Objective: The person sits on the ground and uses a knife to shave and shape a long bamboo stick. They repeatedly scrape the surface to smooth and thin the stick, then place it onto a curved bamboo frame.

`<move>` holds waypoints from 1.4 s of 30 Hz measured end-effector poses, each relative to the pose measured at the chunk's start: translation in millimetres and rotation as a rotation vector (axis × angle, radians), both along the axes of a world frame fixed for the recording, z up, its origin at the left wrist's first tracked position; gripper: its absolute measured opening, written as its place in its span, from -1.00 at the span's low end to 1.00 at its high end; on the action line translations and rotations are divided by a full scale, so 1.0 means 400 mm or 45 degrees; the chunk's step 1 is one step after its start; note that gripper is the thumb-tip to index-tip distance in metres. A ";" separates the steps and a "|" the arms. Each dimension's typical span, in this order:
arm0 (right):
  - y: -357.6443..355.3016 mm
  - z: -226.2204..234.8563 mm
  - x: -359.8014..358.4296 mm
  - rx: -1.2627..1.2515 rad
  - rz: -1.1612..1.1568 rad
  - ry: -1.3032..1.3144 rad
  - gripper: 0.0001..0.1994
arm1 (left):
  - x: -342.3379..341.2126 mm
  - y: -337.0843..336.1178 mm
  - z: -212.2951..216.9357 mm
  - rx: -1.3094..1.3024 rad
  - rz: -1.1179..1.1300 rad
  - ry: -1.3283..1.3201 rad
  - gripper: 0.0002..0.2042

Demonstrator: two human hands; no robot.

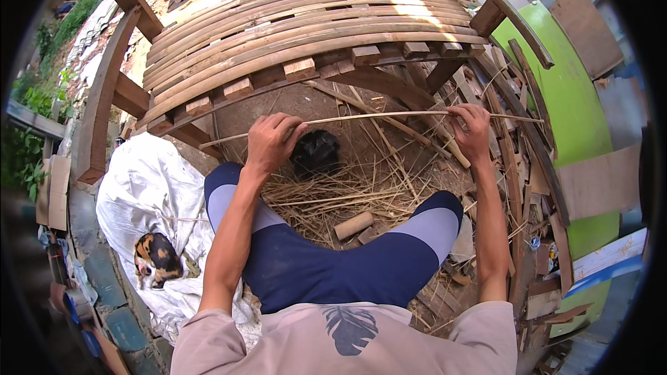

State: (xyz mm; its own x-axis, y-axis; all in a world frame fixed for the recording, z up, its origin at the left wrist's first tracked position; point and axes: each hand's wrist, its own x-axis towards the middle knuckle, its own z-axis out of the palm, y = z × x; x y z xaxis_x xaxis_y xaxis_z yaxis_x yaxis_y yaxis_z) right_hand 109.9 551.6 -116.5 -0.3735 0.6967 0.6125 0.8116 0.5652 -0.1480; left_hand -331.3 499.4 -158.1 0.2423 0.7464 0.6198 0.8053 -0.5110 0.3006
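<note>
A long, thin bamboo strip stretches crosswise in front of me, bowed slightly upward in the middle. Toward its left end, my left hand pinches it between thumb and fingers. My right hand grips it farther along, with the tip sticking out past the hand to the right. Below the strip, between my knees, sits a black rounded object whose kind I cannot make out. Loose bamboo shavings cover the ground around it, and a short wooden cylinder lies among them.
A wooden bench with a slatted bamboo seat stands ahead. To my left, a calico cat is curled on a white sack. Scrap planks and a green panel are on the right.
</note>
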 end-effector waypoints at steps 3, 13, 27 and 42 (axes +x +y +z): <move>0.027 0.024 -0.049 0.075 0.045 0.088 -0.84 | -0.020 -0.055 0.067 0.172 0.096 0.030 -0.85; 0.207 0.057 -0.243 0.275 0.047 0.265 -0.80 | -0.149 -0.022 0.202 0.490 0.340 0.134 -0.71; 0.264 0.023 -0.319 0.166 -0.013 0.261 -0.78 | -0.217 0.034 0.118 0.416 0.353 0.110 -0.66; 0.256 0.022 -0.355 0.004 0.000 0.333 -0.80 | -0.260 0.030 0.143 0.447 0.375 0.220 -0.66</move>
State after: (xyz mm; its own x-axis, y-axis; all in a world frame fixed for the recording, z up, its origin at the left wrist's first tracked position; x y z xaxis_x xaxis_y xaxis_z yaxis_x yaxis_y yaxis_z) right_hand -32.0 653.9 -107.9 -0.2019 0.6947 0.6904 0.7460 0.5658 -0.3512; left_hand -435.2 511.6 -100.9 0.1739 0.5516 0.8158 0.9539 -0.3001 -0.0003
